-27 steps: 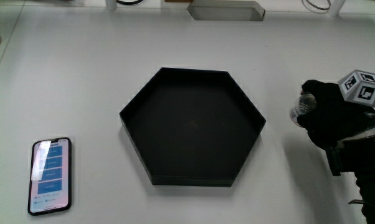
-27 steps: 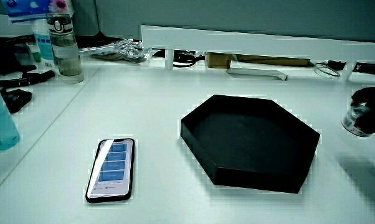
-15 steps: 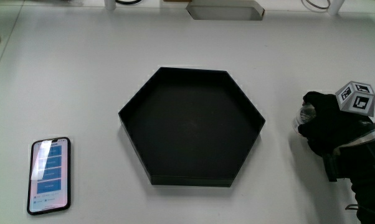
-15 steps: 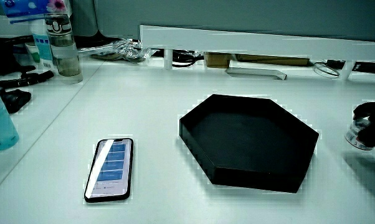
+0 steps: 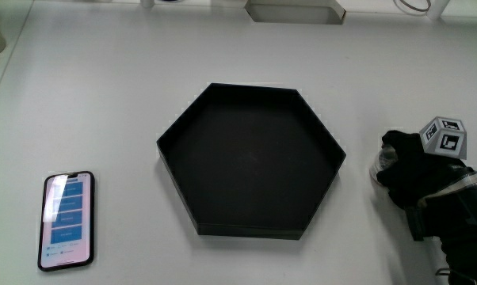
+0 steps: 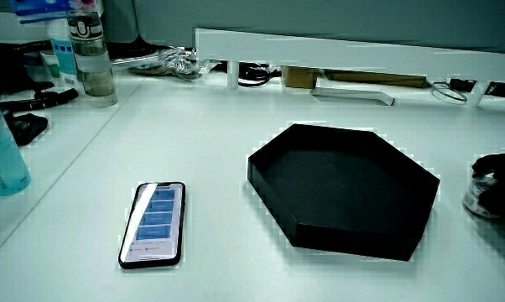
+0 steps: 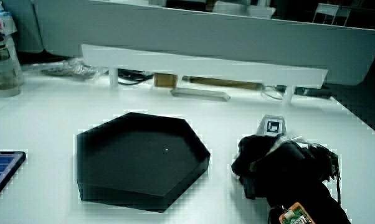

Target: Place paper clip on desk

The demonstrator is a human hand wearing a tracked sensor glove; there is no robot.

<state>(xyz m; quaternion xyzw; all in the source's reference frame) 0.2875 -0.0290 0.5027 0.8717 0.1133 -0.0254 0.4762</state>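
Observation:
The gloved hand (image 5: 417, 170) is beside the black hexagonal tray (image 5: 163, 146), close to the table's edge. Its fingers are curled over a small clear round container (image 5: 376, 165). In a side view the container (image 6: 481, 200) sits low, at or just above the table top, under the hand (image 6: 500, 166); I cannot tell whether it touches. No single paper clip can be made out. In a side view the hand (image 7: 268, 158) and its patterned cube (image 7: 273, 127) hide the container. The tray (image 6: 353, 243) holds nothing.
A phone (image 5: 66, 222) lies face up, screen lit, with the tray between it and the hand; both side views show it (image 6: 154, 222) (image 7: 0, 168). A clear bottle (image 6: 89, 59), a blue bottle (image 6: 1, 159) and the low white partition (image 6: 345, 50) stand farther off.
The hand, still shut on the clear container, has come down toward the table and a little nearer to the person. Tray and phone have not moved.

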